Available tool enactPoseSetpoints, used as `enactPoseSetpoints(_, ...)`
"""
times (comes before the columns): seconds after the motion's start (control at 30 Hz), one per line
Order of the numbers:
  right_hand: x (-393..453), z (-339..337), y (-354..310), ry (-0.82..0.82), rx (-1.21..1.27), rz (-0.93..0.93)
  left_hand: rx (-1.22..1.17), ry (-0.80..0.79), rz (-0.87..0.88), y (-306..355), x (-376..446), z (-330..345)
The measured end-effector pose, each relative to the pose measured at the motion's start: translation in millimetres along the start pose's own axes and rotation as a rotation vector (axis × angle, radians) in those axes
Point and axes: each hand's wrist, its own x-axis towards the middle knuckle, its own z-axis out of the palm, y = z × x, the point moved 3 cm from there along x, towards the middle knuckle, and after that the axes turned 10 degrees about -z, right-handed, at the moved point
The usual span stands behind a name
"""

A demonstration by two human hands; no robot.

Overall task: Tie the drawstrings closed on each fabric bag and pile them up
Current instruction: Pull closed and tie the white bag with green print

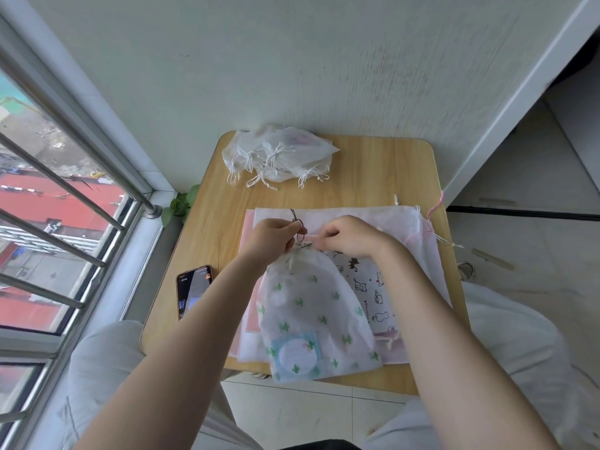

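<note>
White translucent fabric bag printed with green cacti (311, 306) lies flat on the light wooden table (383, 170), its gathered mouth pointing away from me so the dark drawstring (300, 227) is free to be worked above the stack of untied flat bags (418, 251) beneath it. My left hand (276, 238) pinches the cord loop while my right hand (347, 237) pinches the other strand at the neck, which keeps tension for the knot. Finished white bags with knotted strings (279, 157) sit piled at the far edge, well apart, presumably to keep them separate.
</note>
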Motion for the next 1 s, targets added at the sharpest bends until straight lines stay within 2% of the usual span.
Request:
enactPoseSetpoints(0.13,2.7,-12.3,-7.5,0.115,0.082,-0.015,0.206,-0.102,0.013,7.3,-2.6,9.7)
enactPoseSetpoints(0.23,11.7,-16.5,-17.7,0.211,0.172,-0.046,0.117,-0.226,-0.033,5.8,-7.6,12.6)
enactPoseSetpoints(0.37,27.5,-9.7,-46.7,0.239,0.244,-0.162,0.302,-0.186,0.05,4.0,-11.4,18.3)
enactPoseSetpoints(0.47,32.1,-11.1,-66.0,0.326,0.479,-0.3,0.241,-0.206,0.045,1.7,-9.3,18.1)
enactPoseSetpoints(0.57,33.3,-18.7,-53.1,0.54,0.442,-0.262,0.126,-0.236,0.006,1.1,-5.4,12.5)
enactPoseSetpoints(0.6,31.9,-17.8,-45.6,0.533,0.416,-0.211,0.114,-0.246,0.004,1.6,-4.6,10.6)
enactPoseSetpoints(0.73,20.8,4.3,-24.3,0.308,0.391,-0.092,0.034,-0.313,-0.017,1.1,-1.3,5.3)
enactPoseSetpoints(0.9,13.6,17.6,-10.2,0.239,0.285,-0.008,0.012,-0.292,-0.022,-0.8,3.2,2.3)
enactPoseSetpoints(1.0,7.5,12.9,-8.3,0.144,0.182,0.01,0.003,-0.281,-0.053,-1.3,6.2,0.9)
